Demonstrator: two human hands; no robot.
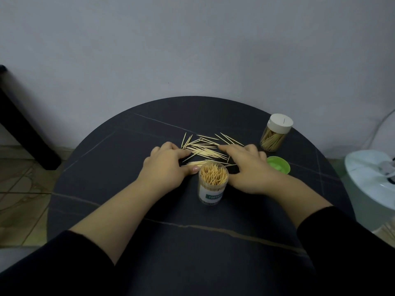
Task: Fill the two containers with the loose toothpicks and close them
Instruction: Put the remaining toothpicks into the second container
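Observation:
Several loose toothpicks [205, 147] lie scattered on the dark round table [128, 189]. An open clear container [212, 183], packed with upright toothpicks, stands in front of them. My left hand [168, 165] rests at the left edge of the pile, fingers touching the toothpicks. My right hand [248, 165] lies flat on the pile's right side, fingers stretched over the sticks. A green lid [279, 164] lies just right of my right hand. A second container [275, 132] with a white lid on it stands at the back right.
The table stands against a pale wall. A white round appliance [372, 182] stands off the table's right edge. A dark furniture leg [27, 133] stands on the tiled floor to the left.

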